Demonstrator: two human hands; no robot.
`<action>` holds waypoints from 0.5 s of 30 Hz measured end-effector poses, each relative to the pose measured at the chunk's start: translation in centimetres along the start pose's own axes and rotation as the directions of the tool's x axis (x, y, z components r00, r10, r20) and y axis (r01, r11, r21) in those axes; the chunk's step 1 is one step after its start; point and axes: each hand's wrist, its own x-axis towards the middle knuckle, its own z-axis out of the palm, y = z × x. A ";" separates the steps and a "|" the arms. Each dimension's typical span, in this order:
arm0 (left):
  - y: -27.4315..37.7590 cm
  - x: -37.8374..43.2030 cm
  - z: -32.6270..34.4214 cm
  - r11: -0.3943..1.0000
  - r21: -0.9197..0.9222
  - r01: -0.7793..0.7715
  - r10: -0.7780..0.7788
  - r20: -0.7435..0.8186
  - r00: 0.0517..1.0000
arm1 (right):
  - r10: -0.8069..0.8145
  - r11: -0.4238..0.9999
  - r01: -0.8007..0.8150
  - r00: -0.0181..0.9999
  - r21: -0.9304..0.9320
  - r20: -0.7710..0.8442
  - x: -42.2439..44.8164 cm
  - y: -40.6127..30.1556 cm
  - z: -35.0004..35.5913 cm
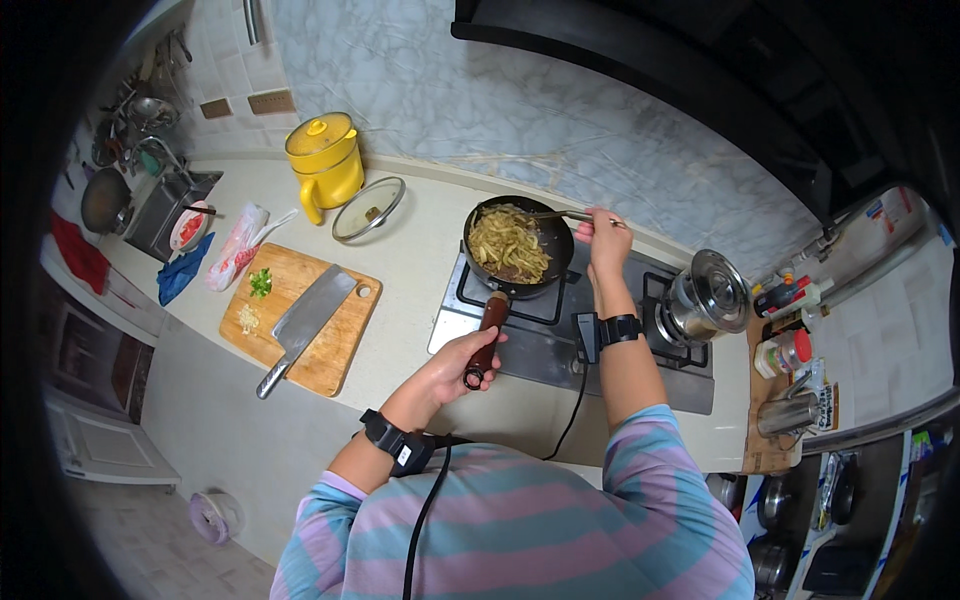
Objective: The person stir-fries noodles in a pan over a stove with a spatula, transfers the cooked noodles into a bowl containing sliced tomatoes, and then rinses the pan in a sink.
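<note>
My left hand grips the dark wooden handle of a black frying pan, which sits on the left burner of a gas stove. Sliced, browned food, its kind unclear, fills the left and middle of the pan. Held in my right hand is a metal utensil; its shaft reaches over the pan's right rim and its tip is hidden among the slices. Left of the stove, a cleaver lies across a wooden cutting board, beside chopped green pieces and pale minced bits.
A yellow electric pot and a glass lid stand behind the board. Farther left are a plastic bag, blue cloth, bowl and sink. A steel pot occupies the right burner. The range hood hangs above.
</note>
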 end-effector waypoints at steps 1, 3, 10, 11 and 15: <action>0.1 0.0 0.1 1.000 -0.001 -0.001 0.001 0.000 1.000 | 0.007 0.999 -0.004 0.997 -0.035 0.078 -0.4 -0.1 0.5; 0.3 0.0 0.0 1.000 -0.003 0.001 -0.001 0.000 1.000 | 0.029 0.994 -0.003 0.972 -0.109 0.232 -1.5 -0.9 1.2; 0.0 0.0 -0.3 1.000 0.000 0.001 -0.001 -0.013 1.000 | -0.010 0.926 0.241 0.784 -0.289 0.621 -4.6 -7.5 -4.2; 0.0 -0.1 -0.3 1.000 0.002 0.001 -0.001 -0.015 1.000 | -0.004 0.925 0.235 0.792 -0.299 0.611 -4.7 -8.5 -4.6; 0.3 -0.3 0.1 1.000 -0.011 0.011 -0.011 -0.020 1.000 | 0.011 0.905 0.228 0.832 -0.359 0.555 -4.8 -11.4 -5.9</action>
